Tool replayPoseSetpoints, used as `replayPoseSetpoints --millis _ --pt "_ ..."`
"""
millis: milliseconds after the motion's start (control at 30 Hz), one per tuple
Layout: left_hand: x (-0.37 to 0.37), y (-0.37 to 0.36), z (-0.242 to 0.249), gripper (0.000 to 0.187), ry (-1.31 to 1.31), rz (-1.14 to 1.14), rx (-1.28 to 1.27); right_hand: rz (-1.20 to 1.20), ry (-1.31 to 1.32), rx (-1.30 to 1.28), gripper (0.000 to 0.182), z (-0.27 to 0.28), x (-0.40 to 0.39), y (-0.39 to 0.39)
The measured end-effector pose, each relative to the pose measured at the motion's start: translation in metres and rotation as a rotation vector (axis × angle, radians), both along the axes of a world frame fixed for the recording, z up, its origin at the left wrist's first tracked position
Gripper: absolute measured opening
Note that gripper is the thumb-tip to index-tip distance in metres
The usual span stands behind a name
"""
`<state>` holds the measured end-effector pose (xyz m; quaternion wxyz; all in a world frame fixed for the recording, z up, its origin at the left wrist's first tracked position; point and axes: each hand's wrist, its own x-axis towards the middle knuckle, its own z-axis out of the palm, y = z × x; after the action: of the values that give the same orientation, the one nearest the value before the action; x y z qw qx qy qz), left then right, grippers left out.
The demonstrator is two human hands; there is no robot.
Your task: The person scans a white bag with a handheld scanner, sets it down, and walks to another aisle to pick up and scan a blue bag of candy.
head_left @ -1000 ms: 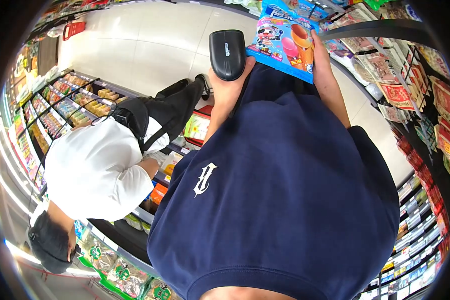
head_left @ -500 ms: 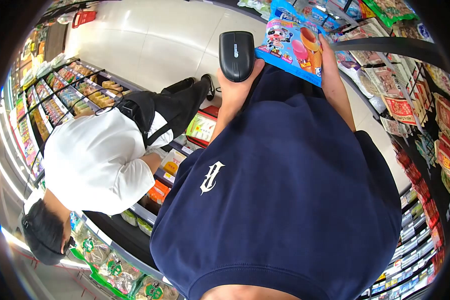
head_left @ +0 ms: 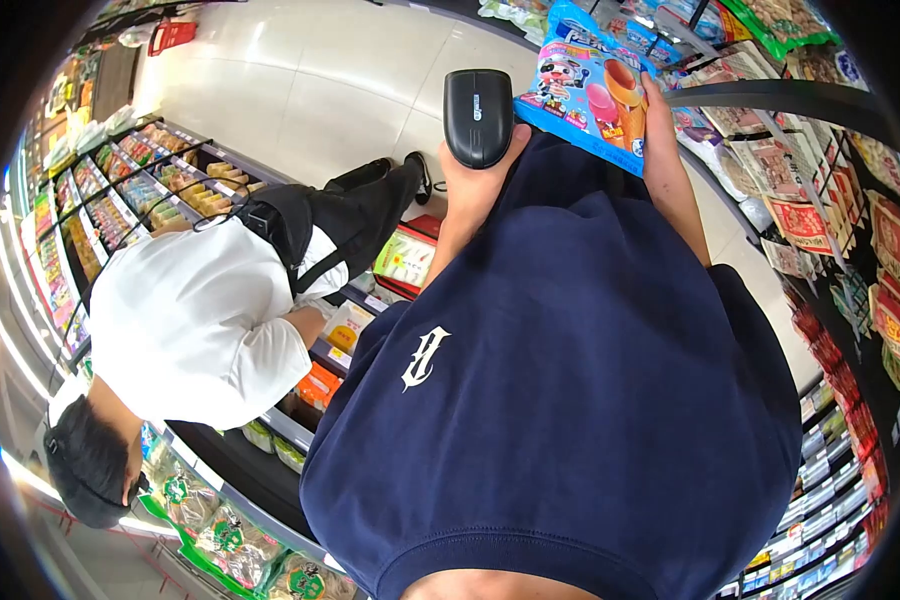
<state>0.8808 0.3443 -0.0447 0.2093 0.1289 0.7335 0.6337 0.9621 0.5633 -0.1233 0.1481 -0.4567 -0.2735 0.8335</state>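
Navy sweatshirt (head_left: 570,400): wearer's own, fills most of view, white letter logo on chest; both forearms reach up out of it toward top of frame.
co-worker (head_left: 200,320): white top, black trousers, bent over low shelf (head_left: 300,425) on wearer's left, one hand down among boxes there. Not wearer's hands.
floor (head_left: 300,90): pale tiles, aisle open betw. the two shelf runs; red basket (head_left: 170,35) far end.
snack racks (head_left: 820,200): wearer's right side, hanging packets, price tags lower down.
snack bag (head_left: 595,85): blue, cartoon + ice-cream cone print, held up near top centre, just beside scanner, front face toward camera.
right hand (head_left: 660,140): fingers clamped on bag's right edge, thumb side mostly hidden behind bag.
scanner (head_left: 478,115): black handheld, upright, top face to camera, window end pointing away; not touching bag.
left hand (head_left: 475,185): fingers wrapped tight round scanner handle, trigger finger hidden, can't tell if pressed.
progress: bag picked + in hand, scanner in hand, both raised side by side. Judged: scan itself not done yet, since scanner isn't aimed at bag and no barcode in view (prob. on back). Left: turn bag, scan, put back.
vs 1 s ago: bag + scanner shifted slightly right and a bit lower in frame, gap betw. them about same; grips unchanged; co-worker's pose about same, head slightly higher in frame.
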Motion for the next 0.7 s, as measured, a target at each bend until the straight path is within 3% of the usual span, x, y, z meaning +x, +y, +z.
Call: replayPoseSetpoints --millis 267,567,700 --pt "-0.002 0.001 -0.002 0.023 0.015 0.017 -0.022 -0.08 -0.05 -0.031 0.05 0.002 -0.005 0.002" --pt "-0.009 0.01 -0.005 0.023 -0.005 0.065 -0.02 0.08 0.016 0.032 0.052 0.007 -0.015 0.016" --pt "-0.015 0.022 -0.002 0.025 0.056 0.108 -0.062 0.103 0.001 0.029 0.053 0.034 -0.029 0.018"
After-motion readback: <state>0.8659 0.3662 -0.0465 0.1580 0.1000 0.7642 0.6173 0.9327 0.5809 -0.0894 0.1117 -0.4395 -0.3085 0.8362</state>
